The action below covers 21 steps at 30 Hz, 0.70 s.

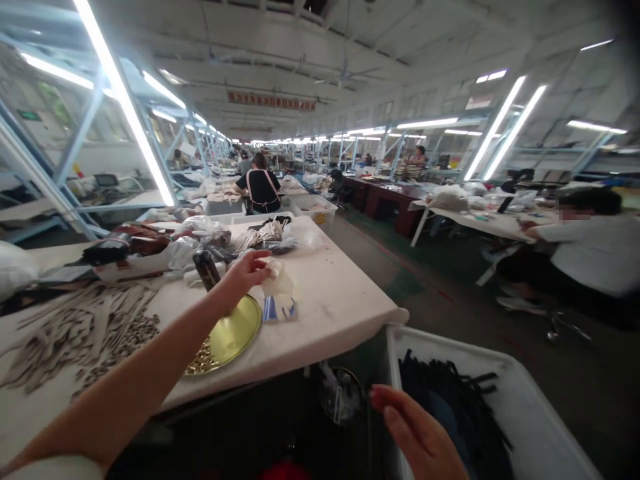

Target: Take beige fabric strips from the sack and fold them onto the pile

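My left hand (pixel 249 271) reaches over the table, its fingers closed on the edge of a pale, translucent, yellowish thing (pixel 280 280) whose kind I cannot make out. Just below it lies a small blue-and-clear packet (pixel 279 309). A round yellow-green tray (pixel 240 327) sits under my left forearm, with small gold metal pieces (pixel 201 360) at its near side. Behind the wrist stands a dark bottle-like object (pixel 206 269). My right hand (pixel 423 433) is low on the right, fingers stretched out and holding nothing, beside a white bin (pixel 530 393) of dark strips (pixel 455 400).
Beige strips (pixel 75 327) spread over the left of the table (pixel 340 293). Plastic bags and bundled material (pixel 200 237) are heaped at its back. A round container (pixel 341 397) stands beneath the table edge. People sit working ahead (pixel 260 183) and at the right (pixel 590 240).
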Each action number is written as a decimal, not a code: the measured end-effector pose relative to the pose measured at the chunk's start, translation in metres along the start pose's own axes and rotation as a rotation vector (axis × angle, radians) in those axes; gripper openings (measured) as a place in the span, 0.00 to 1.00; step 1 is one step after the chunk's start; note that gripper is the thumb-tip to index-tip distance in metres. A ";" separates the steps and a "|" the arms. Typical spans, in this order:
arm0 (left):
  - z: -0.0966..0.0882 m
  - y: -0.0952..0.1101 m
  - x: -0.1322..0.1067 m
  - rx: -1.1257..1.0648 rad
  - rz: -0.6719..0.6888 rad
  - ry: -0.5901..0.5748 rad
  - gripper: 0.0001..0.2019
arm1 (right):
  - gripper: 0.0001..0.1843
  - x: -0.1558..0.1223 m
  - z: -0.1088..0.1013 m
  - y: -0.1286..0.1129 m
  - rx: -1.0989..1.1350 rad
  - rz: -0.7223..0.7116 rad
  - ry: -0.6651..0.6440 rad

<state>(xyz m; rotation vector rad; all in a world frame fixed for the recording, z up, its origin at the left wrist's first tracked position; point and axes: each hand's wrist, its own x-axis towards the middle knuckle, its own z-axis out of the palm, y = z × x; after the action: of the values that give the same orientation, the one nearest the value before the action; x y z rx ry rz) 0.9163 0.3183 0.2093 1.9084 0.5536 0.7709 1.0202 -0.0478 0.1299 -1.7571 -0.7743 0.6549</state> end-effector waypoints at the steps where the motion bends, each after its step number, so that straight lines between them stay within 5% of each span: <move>1: 0.016 0.027 -0.030 -0.059 -0.014 -0.049 0.24 | 0.27 -0.023 0.002 -0.005 0.189 0.029 -0.074; 4: 0.065 0.097 -0.121 -0.074 -0.041 -0.242 0.18 | 0.33 -0.089 0.010 -0.020 0.621 0.136 -0.372; 7: 0.106 0.150 -0.211 0.108 0.103 -0.443 0.10 | 0.38 -0.141 0.014 -0.029 1.112 0.254 -0.598; 11: 0.131 0.190 -0.324 0.428 0.384 -0.702 0.11 | 0.29 -0.186 0.011 -0.028 1.486 0.295 -0.547; 16: 0.119 0.177 -0.421 0.377 0.362 -0.707 0.11 | 0.12 -0.235 0.016 -0.017 1.510 0.296 -0.172; 21: 0.084 0.113 -0.490 0.181 0.175 -0.367 0.14 | 0.12 -0.282 0.055 -0.019 1.354 0.208 -0.064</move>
<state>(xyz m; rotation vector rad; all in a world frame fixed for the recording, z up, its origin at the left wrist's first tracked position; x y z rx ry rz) 0.6406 -0.1064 0.1485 2.2230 0.2366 0.4711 0.7953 -0.2259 0.1493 -0.5549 -0.0517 1.0329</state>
